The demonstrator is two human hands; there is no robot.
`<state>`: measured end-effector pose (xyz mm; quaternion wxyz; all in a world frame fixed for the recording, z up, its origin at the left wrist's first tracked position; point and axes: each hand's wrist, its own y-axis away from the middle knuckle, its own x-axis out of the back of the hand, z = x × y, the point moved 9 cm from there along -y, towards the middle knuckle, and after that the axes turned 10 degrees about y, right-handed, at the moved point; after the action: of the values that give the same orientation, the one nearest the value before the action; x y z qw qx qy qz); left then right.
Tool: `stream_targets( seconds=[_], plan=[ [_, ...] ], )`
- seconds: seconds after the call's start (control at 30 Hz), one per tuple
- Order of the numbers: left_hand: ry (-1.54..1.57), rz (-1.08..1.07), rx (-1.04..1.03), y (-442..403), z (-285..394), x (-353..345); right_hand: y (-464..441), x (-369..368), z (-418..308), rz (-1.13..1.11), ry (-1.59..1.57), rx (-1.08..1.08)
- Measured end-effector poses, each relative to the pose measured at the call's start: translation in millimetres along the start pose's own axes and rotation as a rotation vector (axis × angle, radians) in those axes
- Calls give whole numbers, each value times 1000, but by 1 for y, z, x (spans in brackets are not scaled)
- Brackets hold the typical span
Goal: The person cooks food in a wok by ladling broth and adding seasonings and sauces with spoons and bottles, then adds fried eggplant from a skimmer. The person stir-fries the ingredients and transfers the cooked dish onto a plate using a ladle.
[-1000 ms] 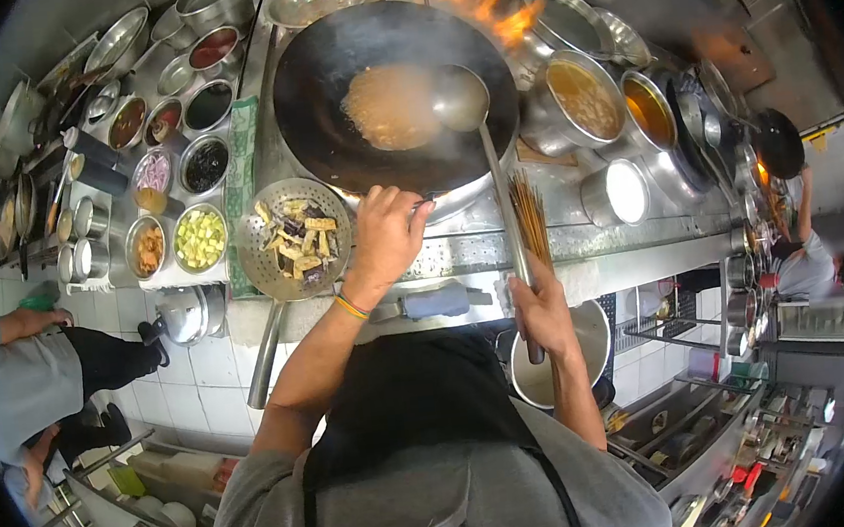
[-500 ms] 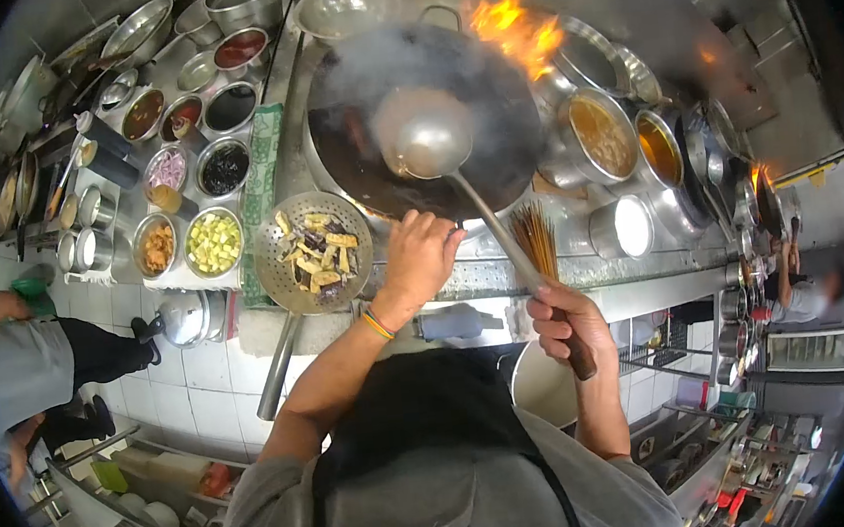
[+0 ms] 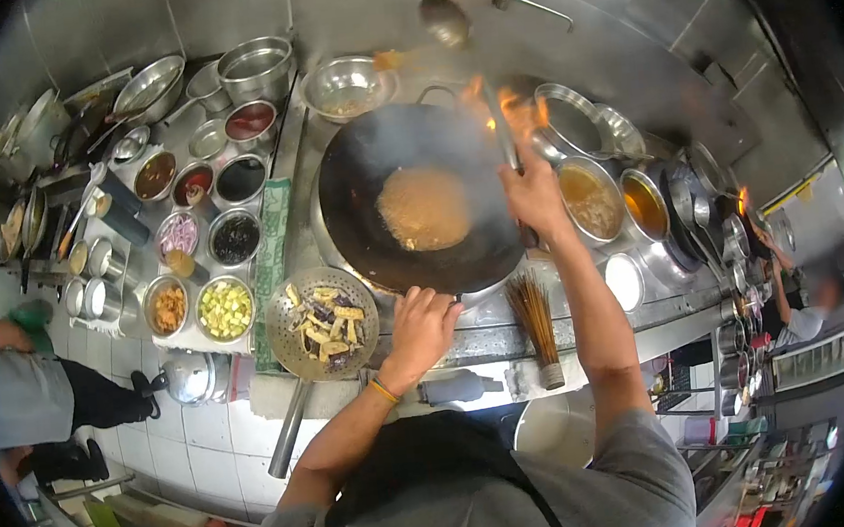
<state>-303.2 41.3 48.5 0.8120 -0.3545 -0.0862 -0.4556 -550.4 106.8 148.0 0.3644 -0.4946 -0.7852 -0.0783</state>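
Note:
My left hand is closed on the near edge of a black wok, where the grip itself is partly hidden. Bubbling brown sauce lies in the bottom of the wok, with smoke above it. My right hand is wrapped round the handle of a metal ladle. The ladle's bowl is up beyond the wok's far side, near the back wall. To the left of my left hand, a perforated strainer holds fried pieces of food, its handle sticking out towards me.
Flames rise behind the wok's right side. A bamboo brush stands at the counter's front. Pots of broth and orange liquid sit on the right. Bowls of diced green vegetable and sauces are at left. Other people stand at both sides.
My right hand has moved forward, lifting the ladle out of the wok to its far side. Brown sauce now shows in the wok. My left hand stays at the near edge.

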Motion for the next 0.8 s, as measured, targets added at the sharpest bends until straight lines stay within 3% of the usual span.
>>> stream_targets(
  seconds=[0.07, 0.17, 0.2, 0.27, 0.4, 0.5, 0.6, 0.63, 0.73, 0.8],
  plan=[
    [14, 8, -15, -1, 1, 0, -15, 35, 12, 137, 138, 55],
    [20, -1, -7, -2, 1, -3, -11, 101, 40, 179, -126, -211],
    [3, -6, 3, -2, 1, -1, -32, 123, 80, 258, -57, -147],
    [-8, -7, -8, -4, 5, 1, -53, 151, 132, 324, -125, -223],
    [-16, 15, -14, -3, 8, 1, -81, 181, 214, 507, 54, -417],
    [-28, 18, -2, -2, 7, 1, -91, 173, 254, 548, 129, -585],
    [-37, 12, 27, -3, 10, 2, -142, 138, 346, 288, -10, -706],
    [-33, 15, 26, -3, 10, 1, -131, 132, 312, 283, -277, -740],
    [-34, 22, 26, -3, 9, 1, -163, 106, 314, 348, -1706, -955],
    [-37, 15, 41, -2, 9, 0, -196, 116, 306, 229, -1721, -817]
  ],
)
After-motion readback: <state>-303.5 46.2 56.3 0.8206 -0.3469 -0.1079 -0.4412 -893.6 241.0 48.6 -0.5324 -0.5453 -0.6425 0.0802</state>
